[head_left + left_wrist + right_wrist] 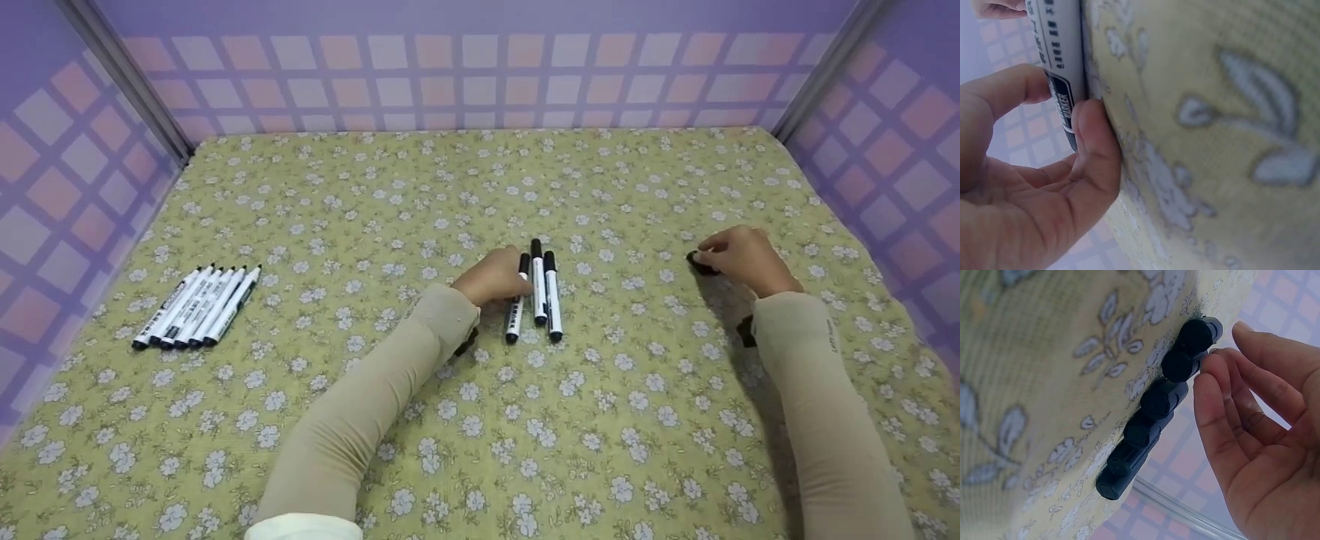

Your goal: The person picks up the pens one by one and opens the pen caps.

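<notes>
Down onto the flowered cloth (420, 195) now, in front of the checkered walls (480, 60). In along two pale sleeves (345, 412), with lettering near the right cuff too small to read. Far left, a row of markers (199, 307), white with dark ends, lying side by side. Across to the left hand (491, 276): pinching the leftmost marker (514, 319) of three at mid-cloth, squarely between fingertips. Over to the right hand (750, 259), well apart: loosely bent in the fingers, not pressed together, right by a line of dark round-ended pieces (1156, 405). Touching or just beside? Cannot tell. Down to the print: "MARKER", legible on a dark patch of the pinched barrel; further characters there, too blurred to read.
</notes>
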Available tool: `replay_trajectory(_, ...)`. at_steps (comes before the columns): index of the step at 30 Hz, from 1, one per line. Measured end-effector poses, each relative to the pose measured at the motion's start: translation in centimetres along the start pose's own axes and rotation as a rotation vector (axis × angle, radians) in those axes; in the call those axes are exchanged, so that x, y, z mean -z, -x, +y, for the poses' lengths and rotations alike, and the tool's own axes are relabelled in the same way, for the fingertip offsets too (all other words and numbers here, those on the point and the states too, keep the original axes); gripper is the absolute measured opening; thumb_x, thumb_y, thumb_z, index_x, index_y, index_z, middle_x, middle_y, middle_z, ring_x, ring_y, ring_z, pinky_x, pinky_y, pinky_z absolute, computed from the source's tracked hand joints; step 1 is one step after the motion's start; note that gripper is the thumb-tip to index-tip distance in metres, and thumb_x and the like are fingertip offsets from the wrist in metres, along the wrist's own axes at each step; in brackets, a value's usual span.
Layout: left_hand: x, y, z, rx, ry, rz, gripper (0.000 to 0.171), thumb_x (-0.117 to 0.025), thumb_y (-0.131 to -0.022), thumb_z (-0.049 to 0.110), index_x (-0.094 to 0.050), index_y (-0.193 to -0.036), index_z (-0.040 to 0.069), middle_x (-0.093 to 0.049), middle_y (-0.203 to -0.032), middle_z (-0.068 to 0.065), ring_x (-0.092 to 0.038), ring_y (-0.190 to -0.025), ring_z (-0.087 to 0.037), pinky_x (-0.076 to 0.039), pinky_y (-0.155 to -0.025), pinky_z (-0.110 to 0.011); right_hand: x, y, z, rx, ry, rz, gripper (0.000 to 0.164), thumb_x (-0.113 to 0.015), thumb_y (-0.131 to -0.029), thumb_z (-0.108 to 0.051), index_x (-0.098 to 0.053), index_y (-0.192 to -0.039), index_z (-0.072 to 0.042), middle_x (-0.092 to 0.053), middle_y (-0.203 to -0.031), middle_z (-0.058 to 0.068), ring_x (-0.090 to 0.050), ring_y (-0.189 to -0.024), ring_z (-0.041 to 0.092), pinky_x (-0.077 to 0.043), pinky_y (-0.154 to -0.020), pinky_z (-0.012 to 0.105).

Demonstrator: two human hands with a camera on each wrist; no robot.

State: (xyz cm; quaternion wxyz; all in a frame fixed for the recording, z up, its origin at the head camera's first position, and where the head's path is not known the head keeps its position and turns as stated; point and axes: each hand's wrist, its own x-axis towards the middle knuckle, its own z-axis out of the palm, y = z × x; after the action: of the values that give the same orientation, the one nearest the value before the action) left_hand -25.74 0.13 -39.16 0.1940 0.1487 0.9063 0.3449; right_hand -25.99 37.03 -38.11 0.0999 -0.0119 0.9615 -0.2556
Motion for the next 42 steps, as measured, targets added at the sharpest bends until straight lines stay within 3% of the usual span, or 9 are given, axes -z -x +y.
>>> replay_trajectory(2, 0.1, 0.0, -0.1, 0.007, 0.008, 0.0, 0.011, -0.06, -0.079, 0.004, -0.051, -0.076, 0.007, -0.044, -0.067, -0.001, -0.04, -0.057, -0.014, -0.035, -0.051, -0.026, 0.0, 0.0, -0.1, -0.001, -0.002, -0.002, 0.045, -0.057, -0.097, -0.029, -0.058, -0.128, 0.004, -0.054, -0.128, 0.032, -0.056, -0.11, 0.043, -0.047, -0.086, 0.057)
replay_trajectory(5, 0.2, -0.2, -0.2, 0.031, 0.022, 0.0, 0.029, -0.059, -0.079, 0.002, -0.04, -0.06, 0.014, -0.036, -0.054, 0.003, -0.034, -0.047, -0.012, -0.031, -0.045, -0.025, 0.0, 0.0, -0.3, 0.006, 0.0, 0.003, 0.044, -0.058, -0.097, -0.028, -0.059, -0.128, 0.003, -0.054, -0.127, 0.032, -0.058, -0.107, 0.042, -0.048, -0.085, 0.055)
replay_trajectory(9, 0.2, -0.3, -0.5, 0.078, 0.043, 0.01, 0.037, -0.061, -0.079, 0.005, -0.034, -0.057, 0.017, -0.033, -0.049, 0.003, -0.031, -0.044, -0.011, -0.03, -0.043, -0.025, -0.1, 0.1, -0.6, 0.009, 0.007, 0.011, 0.043, -0.058, -0.097, -0.027, -0.06, -0.127, 0.003, -0.056, -0.125, 0.031, -0.061, -0.101, 0.039, -0.051, -0.081, 0.052)
replay_trajectory(17, 0.1, -0.1, -0.9, 0.151, 0.106, 0.003, 0.042, -0.065, -0.082, 0.009, -0.03, -0.06, 0.017, -0.032, -0.053, 0.003, -0.038, -0.048, -0.012, -0.037, -0.048, -0.027, -0.3, 0.1, -1.0, 0.011, -0.005, -0.003, 0.043, -0.056, -0.097, -0.028, -0.059, -0.128, 0.003, -0.055, -0.128, 0.031, -0.06, -0.104, 0.04, -0.05, -0.083, 0.053)
replay_trajectory(28, 0.9, 0.4, -1.1, 0.103, 0.125, -0.02, 0.048, -0.063, -0.085, 0.013, -0.025, -0.056, 0.017, -0.017, -0.053, 0.004, -0.016, -0.046, -0.012, -0.025, -0.046, -0.028, -0.4, -0.1, -1.5, 0.025, 0.002, -0.011, 0.044, -0.055, -0.098, -0.03, -0.058, -0.129, 0.001, -0.055, -0.128, 0.031, -0.059, -0.108, 0.041, -0.05, -0.085, 0.055)
replay_trajectory(36, 1.7, 1.1, -1.2, 0.025, 0.151, -0.003, 0.046, -0.064, -0.085, 0.015, -0.031, -0.052, 0.018, -0.02, -0.051, 0.004, -0.017, -0.046, -0.011, -0.024, -0.046, -0.027, -0.6, -0.2, -2.8, 0.065, 0.029, 0.007, 0.041, -0.055, -0.098, -0.024, -0.058, -0.129, 0.003, -0.059, -0.121, 0.031, -0.065, -0.095, 0.036, -0.054, -0.076, 0.046)
replay_trajectory(42, 2.1, 1.4, -1.5, -0.017, 0.184, 0.018, 0.047, -0.064, -0.085, 0.015, -0.03, -0.053, 0.018, -0.021, -0.052, 0.004, -0.02, -0.046, -0.011, -0.027, -0.047, -0.026, -0.8, 0.0, -3.8, 0.116, 0.036, 0.025, 0.04, -0.055, -0.098, -0.022, -0.059, -0.128, 0.004, -0.063, -0.115, 0.03, -0.064, -0.074, 0.028, -0.051, -0.062, 0.035)
